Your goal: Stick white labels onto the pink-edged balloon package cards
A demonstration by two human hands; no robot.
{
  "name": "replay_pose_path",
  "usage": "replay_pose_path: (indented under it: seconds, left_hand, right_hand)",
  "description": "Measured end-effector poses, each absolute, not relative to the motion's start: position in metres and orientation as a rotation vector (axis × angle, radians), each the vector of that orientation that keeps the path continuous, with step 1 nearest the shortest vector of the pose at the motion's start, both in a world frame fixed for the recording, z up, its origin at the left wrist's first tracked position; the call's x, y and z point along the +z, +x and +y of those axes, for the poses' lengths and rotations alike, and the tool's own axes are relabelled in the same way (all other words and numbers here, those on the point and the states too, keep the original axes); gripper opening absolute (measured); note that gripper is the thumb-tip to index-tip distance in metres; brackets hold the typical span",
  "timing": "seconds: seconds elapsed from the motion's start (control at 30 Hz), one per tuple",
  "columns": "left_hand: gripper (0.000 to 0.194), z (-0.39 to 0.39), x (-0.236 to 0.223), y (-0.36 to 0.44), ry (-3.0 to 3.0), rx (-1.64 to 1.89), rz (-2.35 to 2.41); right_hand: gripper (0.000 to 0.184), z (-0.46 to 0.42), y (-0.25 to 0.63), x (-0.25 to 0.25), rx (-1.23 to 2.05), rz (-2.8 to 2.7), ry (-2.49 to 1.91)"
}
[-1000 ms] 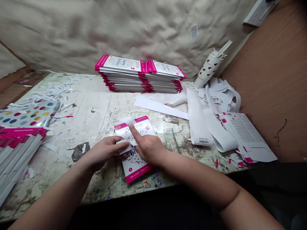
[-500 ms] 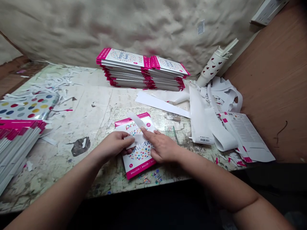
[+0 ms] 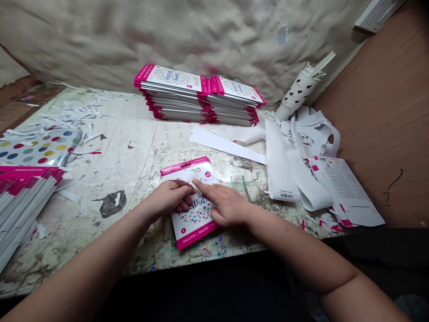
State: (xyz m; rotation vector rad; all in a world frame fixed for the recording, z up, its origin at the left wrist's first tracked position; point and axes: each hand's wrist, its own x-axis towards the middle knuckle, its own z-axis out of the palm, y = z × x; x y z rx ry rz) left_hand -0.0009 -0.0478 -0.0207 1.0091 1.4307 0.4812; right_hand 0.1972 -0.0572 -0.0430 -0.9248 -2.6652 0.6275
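A flat balloon packet, white with pink bands, coloured dots and lettering, lies slightly turned on the worktable in front of me. Over its left half is my left hand, thumb and fingers pinched together; what they hold is hard to make out against the white packet. My right hand rests on the packet's right side, index finger stretched toward the left fingertips and thumb apart. Between them, the hands cover much of the printed middle.
Two piles of similar packets stand against the back wall, with more packets at the left. A heart-patterned tumbler, white paper strips and a printed card are at the right. Paper scraps litter the back left.
The white strip seen between my hands is no longer distinct. My left fingers have shifted slightly up and right, closer to the right index finger. The packet stays in place.
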Motion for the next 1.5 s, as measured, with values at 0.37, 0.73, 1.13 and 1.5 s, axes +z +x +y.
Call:
replay_pose_path:
  seconds: [0.37,0.73,1.13,1.5]
  left_hand:
    - [0.025,-0.087,-0.032,-0.002,1.762,0.714,1.603]
    - [0.056,-0.131,-0.069,0.012,2.644,0.406,1.845]
    - [0.049,-0.130,-0.064,0.014,2.629,0.501,1.797]
    - [0.050,-0.132,-0.057,0.010,2.582,0.178,1.682]
  right_hand:
    - [0.085,-0.063,0.195,-0.050,0.620,-2.651,-0.861]
    - [0.036,-0.031,0.197,-0.020,1.169,-1.775,-1.010]
    - [0.018,-0.014,0.174,-0.041,1.796,-1.379,-1.501]
    - [0.049,-0.064,0.173,-0.019,0.426,-2.558,-1.460]
